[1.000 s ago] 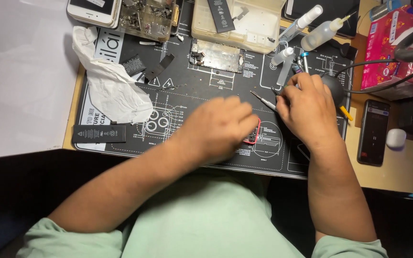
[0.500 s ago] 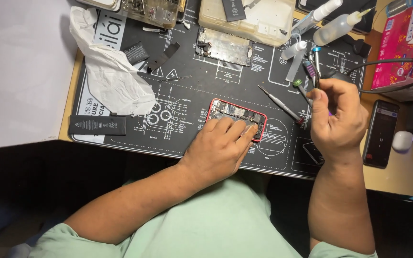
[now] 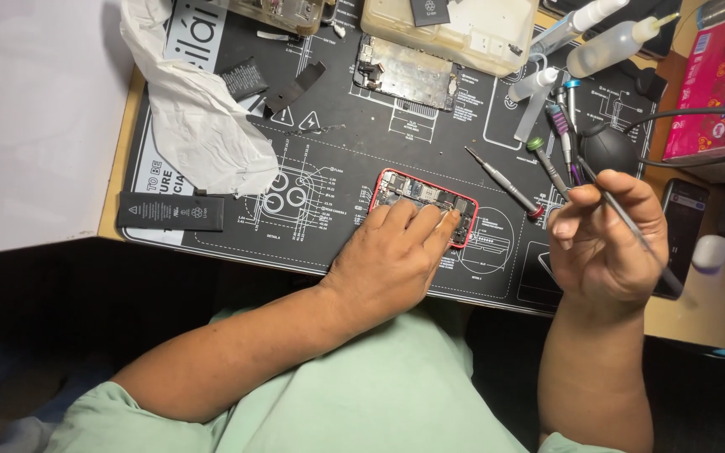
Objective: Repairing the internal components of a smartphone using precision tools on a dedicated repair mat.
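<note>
On the counter: my left hand [image 3: 392, 256] lies flat on the opened red-framed phone [image 3: 424, 205], fingertips pressing it onto the black printed repair mat [image 3: 329, 159].
Right grip: my right hand [image 3: 606, 243], closed on thin metal tweezers [image 3: 631, 226].
Advice: I'd keep the phone pinned, tips low.
Surroundings: crumpled white paper [image 3: 199, 117], black battery [image 3: 169, 211], screwdrivers [image 3: 501, 180].

Red-pink pkg [image 3: 715, 75] top right; dark phone screen [image 3: 681, 226] below.

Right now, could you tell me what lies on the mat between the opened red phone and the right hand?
In the head view, a small screwdriver lies slantwise on the black mat between the red phone and the right hand.
</note>
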